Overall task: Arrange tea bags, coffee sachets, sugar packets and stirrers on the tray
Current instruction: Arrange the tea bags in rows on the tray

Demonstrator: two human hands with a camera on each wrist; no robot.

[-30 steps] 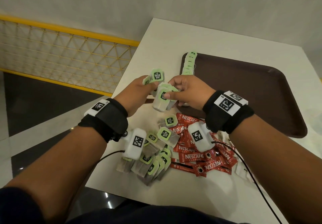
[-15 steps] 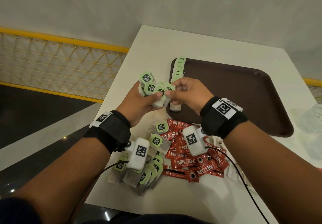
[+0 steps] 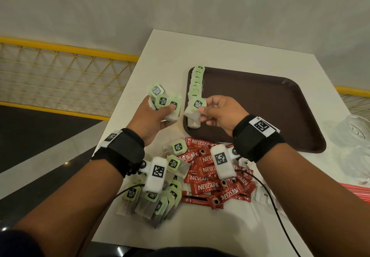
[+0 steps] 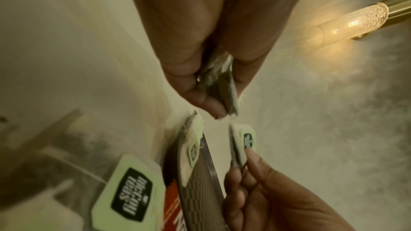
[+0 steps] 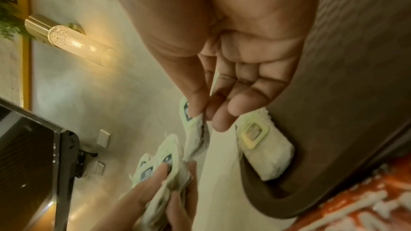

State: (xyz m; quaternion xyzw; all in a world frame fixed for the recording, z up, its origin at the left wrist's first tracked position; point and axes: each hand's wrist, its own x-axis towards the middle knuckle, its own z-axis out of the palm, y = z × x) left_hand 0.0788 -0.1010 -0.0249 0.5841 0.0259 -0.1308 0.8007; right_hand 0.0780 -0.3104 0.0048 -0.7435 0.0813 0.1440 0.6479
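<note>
My left hand [image 3: 160, 113] grips a bundle of green-tagged tea bags [image 3: 165, 104] above the table, just left of the brown tray [image 3: 260, 106]. My right hand [image 3: 203, 106] pinches a single tea bag [image 3: 197, 107] by its top over the tray's near-left corner. A row of tea bags [image 3: 197, 82] lies along the tray's left edge. In the right wrist view the pinched tea bag [image 5: 195, 129] hangs beside the nearest tea bag in the row [image 5: 264, 147]. Loose tea bags [image 3: 156, 194] and red coffee sachets [image 3: 216, 180] lie heaped on the table below my wrists.
White packets [image 3: 262, 194] lie right of the sachets. Red stirrers [image 3: 358, 191] show at the right edge, and a clear plastic bag [image 3: 356, 132] sits beyond the tray's right side. The table's left edge [image 3: 120, 104] drops off to the floor beside a yellow railing [image 3: 70, 48].
My right hand has drawn one tea bag out of the bundle and carried it right, over the tray's left edge. The two hands, together before, are now apart.
</note>
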